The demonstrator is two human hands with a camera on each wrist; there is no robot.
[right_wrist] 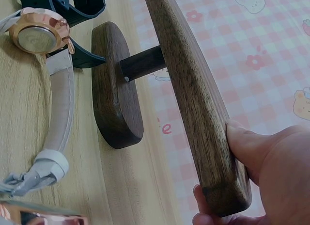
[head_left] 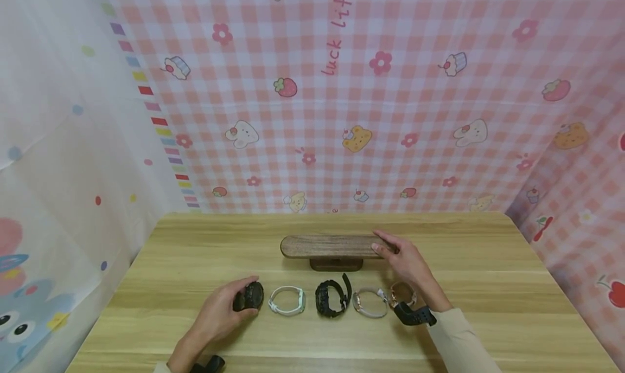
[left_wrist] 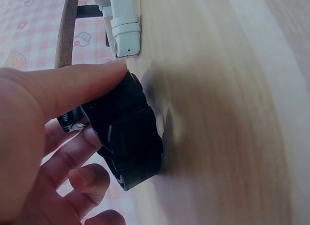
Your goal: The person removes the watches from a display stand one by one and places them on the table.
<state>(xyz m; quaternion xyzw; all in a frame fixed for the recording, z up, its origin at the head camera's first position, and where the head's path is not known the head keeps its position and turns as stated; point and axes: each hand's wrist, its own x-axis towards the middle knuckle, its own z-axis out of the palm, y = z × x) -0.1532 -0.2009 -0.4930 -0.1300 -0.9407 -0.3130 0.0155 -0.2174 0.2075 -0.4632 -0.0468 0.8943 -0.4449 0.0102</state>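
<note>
At the left end of a row of watches, my left hand (head_left: 221,314) pinches a black watch (head_left: 254,295) between thumb and fingers. Its thick dark strap (left_wrist: 127,133) stands on edge close to the tabletop in the left wrist view. My right hand (head_left: 409,260) grips the right end of a dark wooden display stand (head_left: 327,246), thumb on one face and fingers beneath. A short post (right_wrist: 143,62) joins the stand's bar to its rounded base (right_wrist: 114,89). The base rests on the table.
Between the hands lie a white watch (head_left: 287,301), another black watch (head_left: 323,300) with its strap end raised, and a pale-strapped rose-gold watch (head_left: 371,303). Another rose-gold watch (head_left: 403,294) sits below my right wrist. Checked cloth (head_left: 312,118) hangs behind the wooden table (head_left: 219,237).
</note>
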